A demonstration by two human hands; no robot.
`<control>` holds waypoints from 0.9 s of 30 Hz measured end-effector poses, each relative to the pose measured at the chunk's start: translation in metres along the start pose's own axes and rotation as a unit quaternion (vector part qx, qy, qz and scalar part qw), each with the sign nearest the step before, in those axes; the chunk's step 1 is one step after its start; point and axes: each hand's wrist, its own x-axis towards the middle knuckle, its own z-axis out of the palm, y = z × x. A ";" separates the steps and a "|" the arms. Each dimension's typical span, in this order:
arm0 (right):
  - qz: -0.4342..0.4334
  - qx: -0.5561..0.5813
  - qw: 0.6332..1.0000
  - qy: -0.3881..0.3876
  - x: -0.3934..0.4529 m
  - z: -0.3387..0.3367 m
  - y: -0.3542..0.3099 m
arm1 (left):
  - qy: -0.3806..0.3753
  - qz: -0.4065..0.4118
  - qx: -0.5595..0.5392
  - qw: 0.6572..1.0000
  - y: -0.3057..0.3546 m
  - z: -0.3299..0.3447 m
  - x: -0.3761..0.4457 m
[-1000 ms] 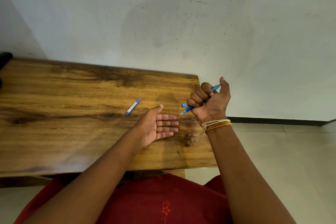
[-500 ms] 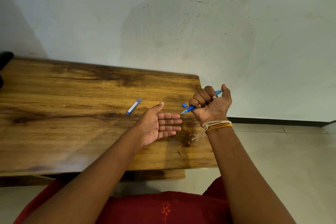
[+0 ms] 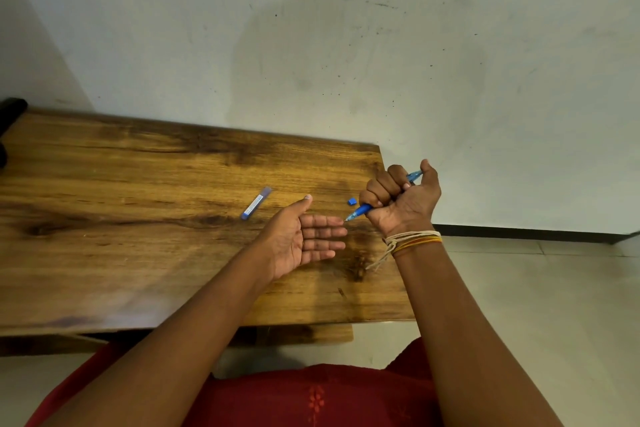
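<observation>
The right hand [image 3: 401,204] is closing its grip in a full fist round the blue mechanical pencil [image 3: 361,210]. The thumb is lying up by the clear blue top end. The fine tip is pointing down-left at the fingertips of the left hand [image 3: 301,241], touching or just short of them. That hand is lying palm up with straight fingers, holding nothing, over the worktop [image 3: 138,184]. The pencil is probably handling as a light, stiff, smooth plastic barrel, likely slippery. Its thin tip (and any lead inside) is looking fragile, so the mid-barrel is the place to hold. A slim clear tube [image 3: 256,203] with a blue end and a small blue cap [image 3: 352,201] are lying on the glossy, grained wood nearby. Twisted threads [image 3: 412,240] are circling the right wrist.
</observation>
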 end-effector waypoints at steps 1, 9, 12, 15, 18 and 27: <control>0.001 -0.001 1.000 0.000 0.000 0.000 0.001 | 0.000 0.000 0.000 1.000 0.000 -0.001 0.000; -0.004 0.000 1.000 0.003 0.001 -0.002 0.002 | -0.002 0.003 0.000 1.000 -0.002 -0.002 0.001; -0.007 0.011 1.000 0.005 0.001 -0.002 0.001 | -0.002 0.005 0.002 1.000 -0.002 -0.002 0.001; -0.009 0.012 1.000 0.008 0.000 -0.003 0.001 | -0.003 0.005 0.002 1.000 -0.003 -0.002 0.001; -0.009 0.008 1.000 0.012 0.000 -0.003 -0.001 | -0.002 0.004 0.001 1.000 -0.002 0.000 0.001; -0.008 0.005 1.000 0.018 0.002 -0.004 -0.003 | -0.002 0.000 -0.001 1.000 -0.001 0.000 0.003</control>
